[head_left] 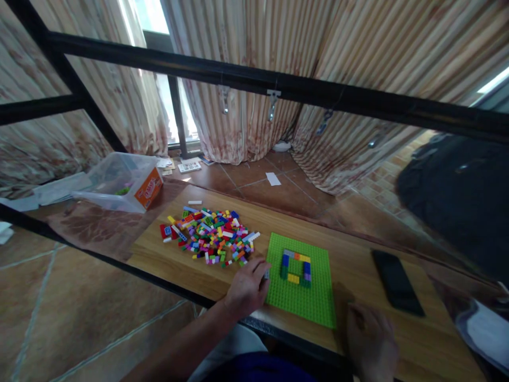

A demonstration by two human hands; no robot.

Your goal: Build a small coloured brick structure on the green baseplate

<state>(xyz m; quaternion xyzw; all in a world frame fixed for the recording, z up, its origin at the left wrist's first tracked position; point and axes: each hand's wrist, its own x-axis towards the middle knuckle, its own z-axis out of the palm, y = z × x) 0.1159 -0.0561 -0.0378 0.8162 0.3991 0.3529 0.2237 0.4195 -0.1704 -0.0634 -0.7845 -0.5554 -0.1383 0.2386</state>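
Observation:
A green studded baseplate (318,301) lies on the wooden board. On it, a rectangular ring of toy bricks (293,278) in blue, yellow, grey, orange, purple and green surrounds an open middle. My left hand (248,285) is closed at the plate's left edge, with a small grey brick (266,274) at its fingertips. My right hand (370,337) rests curled to the right of the plate, apart from it; whatever its fingers hold, if anything, is hidden. A heap of loose colourful bricks (214,233) spreads out beyond my left hand.
A black phone (397,281) lies on the wooden board (342,254) at right. To the far left stands a clear plastic box (115,180) with an orange label. A black metal rail (246,71) crosses above the board, before striped curtains (254,122).

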